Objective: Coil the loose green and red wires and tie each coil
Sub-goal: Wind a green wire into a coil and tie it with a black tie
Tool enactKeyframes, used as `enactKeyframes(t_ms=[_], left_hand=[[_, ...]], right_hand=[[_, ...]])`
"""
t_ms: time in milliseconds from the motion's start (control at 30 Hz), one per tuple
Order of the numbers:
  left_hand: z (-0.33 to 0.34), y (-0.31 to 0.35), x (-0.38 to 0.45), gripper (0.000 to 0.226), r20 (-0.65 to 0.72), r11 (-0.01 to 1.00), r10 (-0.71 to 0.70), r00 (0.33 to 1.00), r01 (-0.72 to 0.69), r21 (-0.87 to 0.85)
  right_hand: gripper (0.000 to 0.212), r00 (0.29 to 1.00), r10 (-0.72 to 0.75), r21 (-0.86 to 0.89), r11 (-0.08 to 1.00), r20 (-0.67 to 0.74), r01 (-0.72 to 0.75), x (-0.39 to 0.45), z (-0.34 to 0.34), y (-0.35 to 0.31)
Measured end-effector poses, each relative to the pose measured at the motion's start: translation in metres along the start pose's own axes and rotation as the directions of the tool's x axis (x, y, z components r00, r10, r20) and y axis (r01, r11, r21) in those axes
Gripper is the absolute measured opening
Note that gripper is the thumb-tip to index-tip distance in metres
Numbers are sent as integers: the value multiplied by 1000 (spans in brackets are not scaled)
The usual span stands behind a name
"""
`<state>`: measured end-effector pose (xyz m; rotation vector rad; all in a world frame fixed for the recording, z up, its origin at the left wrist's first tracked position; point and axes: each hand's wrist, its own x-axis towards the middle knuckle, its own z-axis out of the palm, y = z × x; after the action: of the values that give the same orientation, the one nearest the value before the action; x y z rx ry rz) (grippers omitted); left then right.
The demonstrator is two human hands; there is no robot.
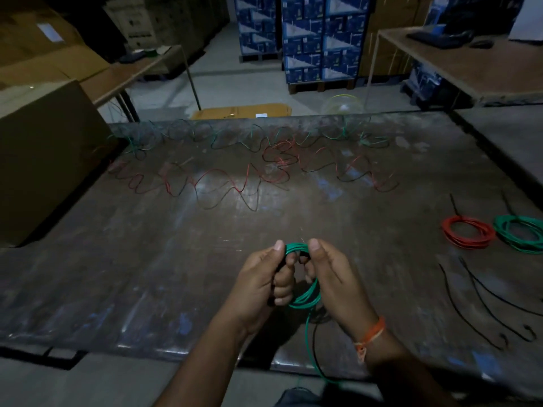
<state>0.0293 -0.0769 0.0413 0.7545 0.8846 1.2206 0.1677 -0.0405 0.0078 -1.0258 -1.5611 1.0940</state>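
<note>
Left hand (266,284) and right hand (329,282) both curl fingers and thumbs round a small green coil (302,274) held over the near edge of the worn metal table (147,259); keep loops bunched tight, feed the dangling tail in evenly before tying. Farther right: thin black ties (482,306), finished round red coil (467,232), glossy tied green coil (520,233).

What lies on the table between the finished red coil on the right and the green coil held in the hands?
In the head view, only bare table lies between the red coil and the green coil held by both hands; the black ties lie nearer the front edge.
</note>
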Motion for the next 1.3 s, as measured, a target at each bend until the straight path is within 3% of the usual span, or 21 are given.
enactKeyframes(t_ms=[133, 367, 500, 633, 733, 800, 867, 933, 1033, 1167, 1300], left_hand=[[6, -5, 6, 33, -96, 995, 61, 993, -53, 81], [-20, 8, 13, 37, -44, 986, 103, 994, -96, 138], [-36, 21, 15, 33, 7, 990, 54, 998, -55, 126], [-48, 32, 19, 23, 74, 958, 83, 994, -100, 271], [-56, 36, 22, 30, 58, 937, 100, 993, -113, 332], [-61, 38, 24, 32, 21, 964, 79, 997, -81, 254], [-70, 37, 30, 31, -55, 1000, 12, 998, -11, 10], [-84, 38, 37, 30, -123, 964, -54, 991, 19, -267], [-109, 49, 46, 34, -204, 860, -113, 972, -7, -510], [-135, 62, 44, 39, -208, 751, -97, 973, -65, -657], [-149, 63, 47, 37, -268, 691, -55, 962, -157, -706]], right_hand=[[56, 997, -12, -87, 996, -72, 6, 8, 5, 3], [50, 995, -70, -235, 971, -74, 51, 29, 20, -6], [50, 993, -94, -304, 950, -72, 68, 37, 35, -7], [55, 994, -70, -308, 951, -85, 41, 42, 48, -6], [55, 996, -26, -249, 969, -83, 5, 43, 56, -6], [48, 999, -2, -196, 981, -48, -7, 44, 58, -7], [42, 1000, -8, -196, 981, 5, 9, 45, 58, -7], [33, 997, 28, -191, 982, 70, -14, 42, 57, -3], [7, 987, 100, -154, 985, 127, -80, 31, 55, 8], [24, 992, 114, -174, 979, 51, -103, 13, 50, 18], [20, 995, 102, -380, 920, -9, -98, 1, 48, 27]])
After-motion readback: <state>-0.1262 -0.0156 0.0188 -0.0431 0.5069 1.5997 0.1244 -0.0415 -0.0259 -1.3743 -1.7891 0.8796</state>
